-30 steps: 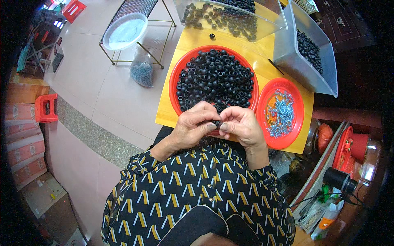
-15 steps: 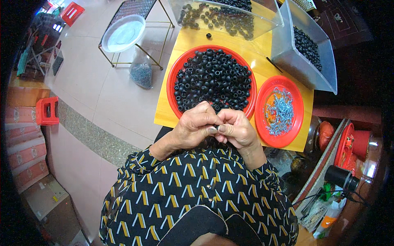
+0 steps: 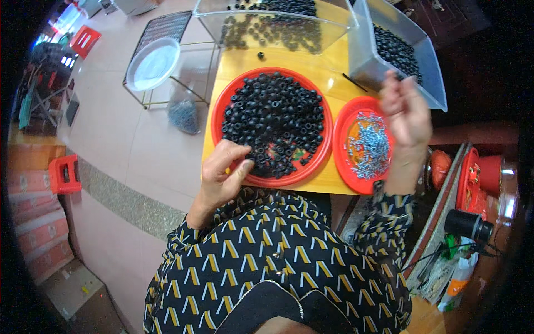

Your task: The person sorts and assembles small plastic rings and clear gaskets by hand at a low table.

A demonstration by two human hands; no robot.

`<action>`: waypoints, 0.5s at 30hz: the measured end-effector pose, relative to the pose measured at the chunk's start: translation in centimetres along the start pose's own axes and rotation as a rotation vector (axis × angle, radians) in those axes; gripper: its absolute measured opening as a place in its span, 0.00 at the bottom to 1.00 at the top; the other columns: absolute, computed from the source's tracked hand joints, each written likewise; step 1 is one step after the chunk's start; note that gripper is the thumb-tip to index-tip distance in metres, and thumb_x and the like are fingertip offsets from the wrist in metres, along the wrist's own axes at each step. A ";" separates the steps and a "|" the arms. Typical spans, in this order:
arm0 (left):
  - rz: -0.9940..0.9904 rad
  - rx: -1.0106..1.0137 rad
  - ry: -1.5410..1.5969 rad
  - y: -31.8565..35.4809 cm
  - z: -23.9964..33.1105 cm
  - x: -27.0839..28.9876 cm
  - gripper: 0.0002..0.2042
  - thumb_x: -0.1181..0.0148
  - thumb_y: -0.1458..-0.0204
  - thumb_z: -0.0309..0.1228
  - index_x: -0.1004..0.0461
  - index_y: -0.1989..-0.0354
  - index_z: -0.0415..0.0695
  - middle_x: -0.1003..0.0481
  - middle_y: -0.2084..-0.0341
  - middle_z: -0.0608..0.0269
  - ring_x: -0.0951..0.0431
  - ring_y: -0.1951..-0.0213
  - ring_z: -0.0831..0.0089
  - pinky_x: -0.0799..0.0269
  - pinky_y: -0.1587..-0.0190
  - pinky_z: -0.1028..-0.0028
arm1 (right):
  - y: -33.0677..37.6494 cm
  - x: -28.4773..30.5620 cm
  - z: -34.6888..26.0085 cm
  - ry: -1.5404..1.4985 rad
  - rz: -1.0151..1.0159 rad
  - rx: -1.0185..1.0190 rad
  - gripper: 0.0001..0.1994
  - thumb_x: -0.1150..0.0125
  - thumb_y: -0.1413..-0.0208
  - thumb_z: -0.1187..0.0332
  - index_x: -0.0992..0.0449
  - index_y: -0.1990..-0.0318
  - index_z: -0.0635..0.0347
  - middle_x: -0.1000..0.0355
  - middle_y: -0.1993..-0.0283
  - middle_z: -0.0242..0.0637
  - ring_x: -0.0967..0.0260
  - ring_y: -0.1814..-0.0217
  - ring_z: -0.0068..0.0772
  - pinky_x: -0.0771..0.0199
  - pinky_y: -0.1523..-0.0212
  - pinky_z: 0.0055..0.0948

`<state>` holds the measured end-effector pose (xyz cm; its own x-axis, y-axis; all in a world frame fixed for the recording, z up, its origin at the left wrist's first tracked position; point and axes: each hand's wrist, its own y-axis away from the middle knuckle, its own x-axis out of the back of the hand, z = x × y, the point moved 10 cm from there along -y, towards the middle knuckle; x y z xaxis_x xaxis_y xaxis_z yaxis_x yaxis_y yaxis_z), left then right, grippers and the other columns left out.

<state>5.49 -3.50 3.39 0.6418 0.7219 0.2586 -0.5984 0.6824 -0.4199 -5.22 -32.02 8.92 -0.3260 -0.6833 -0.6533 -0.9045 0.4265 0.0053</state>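
Small black cup-like beads [image 3: 272,111] fill a large round red tray [image 3: 328,133]. At its near left rim, my left hand [image 3: 222,172] has thumb and forefinger pinched at a black bead. My right hand [image 3: 407,108] is raised above the right rim of a smaller red plate [image 3: 340,161], near the translucent bin [image 3: 378,61]. Motion smears its fingers, so I cannot see whether they hold anything. Small shiny silver-blue metal pieces [image 3: 368,147] are heaped on the smaller plate.
Black pieces [image 3: 397,53] lie inside the bin. A clear box [image 3: 278,28] with more stands at the table's far side, one loose bead [image 3: 261,55] before it. A thin black stick [image 3: 354,82] lies beside the bin. Left stands a wire rack with a white basin [image 3: 153,64].
My hands, together in front of the large tray before, have parted. The left has moved left to its rim; the right has swung up and right toward the bin. The view has shifted slightly.
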 end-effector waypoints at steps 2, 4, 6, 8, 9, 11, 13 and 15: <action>0.036 -0.033 -0.121 -0.4 0.2 1.1 0.11 0.40 0.63 0.18 0.28 0.68 0.36 0.31 0.76 0.56 0.31 0.73 0.64 0.36 0.70 0.72 | -0.2 4.1 -4.5 0.134 0.261 0.200 0.14 0.54 0.43 0.66 0.32 0.58 0.69 0.29 0.62 0.47 0.33 0.65 0.26 0.34 0.71 0.17; -0.017 -0.105 -0.338 -0.5 1.0 1.1 0.11 0.40 0.65 0.18 0.28 0.69 0.36 0.30 0.75 0.56 0.31 0.71 0.61 0.36 0.67 0.69 | 0.4 4.5 -3.0 0.225 0.296 0.165 0.14 0.54 0.43 0.66 0.32 0.57 0.70 0.29 0.62 0.47 0.32 0.66 0.26 0.33 0.71 0.18; -0.029 -0.073 -0.382 -0.3 0.5 1.1 0.12 0.40 0.67 0.19 0.28 0.70 0.38 0.30 0.74 0.57 0.32 0.69 0.61 0.37 0.65 0.67 | 2.1 2.4 -0.8 0.473 0.301 0.136 0.14 0.53 0.44 0.68 0.33 0.55 0.71 0.28 0.63 0.47 0.30 0.70 0.27 0.31 0.72 0.20; -0.088 -0.098 -0.448 -0.1 0.2 0.3 0.12 0.40 0.68 0.20 0.28 0.71 0.39 0.31 0.73 0.59 0.33 0.68 0.62 0.38 0.66 0.67 | 3.6 0.0 3.3 0.618 0.221 0.059 0.13 0.51 0.45 0.71 0.33 0.54 0.71 0.28 0.66 0.42 0.31 0.72 0.24 0.32 0.73 0.18; -0.094 -0.098 -0.447 -0.2 0.2 0.1 0.12 0.40 0.68 0.20 0.28 0.71 0.39 0.31 0.73 0.59 0.33 0.68 0.62 0.38 0.66 0.67 | 4.4 -0.5 5.1 0.718 0.226 -0.013 0.13 0.50 0.45 0.71 0.32 0.54 0.70 0.28 0.67 0.40 0.31 0.71 0.22 0.32 0.73 0.17; -0.135 -0.132 -0.507 -0.7 0.7 -0.8 0.13 0.40 0.70 0.20 0.27 0.70 0.41 0.32 0.74 0.61 0.34 0.68 0.63 0.40 0.66 0.68 | 5.4 -1.1 7.1 0.816 0.227 -0.056 0.12 0.48 0.46 0.72 0.31 0.56 0.70 0.28 0.67 0.37 0.32 0.71 0.20 0.32 0.71 0.17; -0.171 -0.140 -0.522 -1.1 0.6 -1.4 0.13 0.40 0.70 0.20 0.27 0.70 0.41 0.33 0.74 0.61 0.34 0.69 0.64 0.40 0.67 0.68 | 6.3 -0.4 7.9 0.847 0.276 -0.064 0.11 0.47 0.46 0.72 0.30 0.57 0.70 0.28 0.68 0.36 0.32 0.71 0.19 0.32 0.70 0.16; -0.206 -0.155 -0.529 -1.6 0.7 -2.1 0.13 0.40 0.70 0.20 0.27 0.70 0.42 0.33 0.75 0.61 0.34 0.70 0.64 0.40 0.67 0.68 | 7.0 0.7 7.4 1.041 0.318 0.000 0.10 0.45 0.48 0.73 0.28 0.60 0.69 0.28 0.69 0.36 0.33 0.72 0.19 0.33 0.70 0.18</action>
<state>4.74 -6.03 4.09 0.3874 0.5623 0.7305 -0.3842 0.8188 -0.4265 -9.76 -25.15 2.90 -0.6185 -0.7087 0.3395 -0.7373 0.6728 0.0610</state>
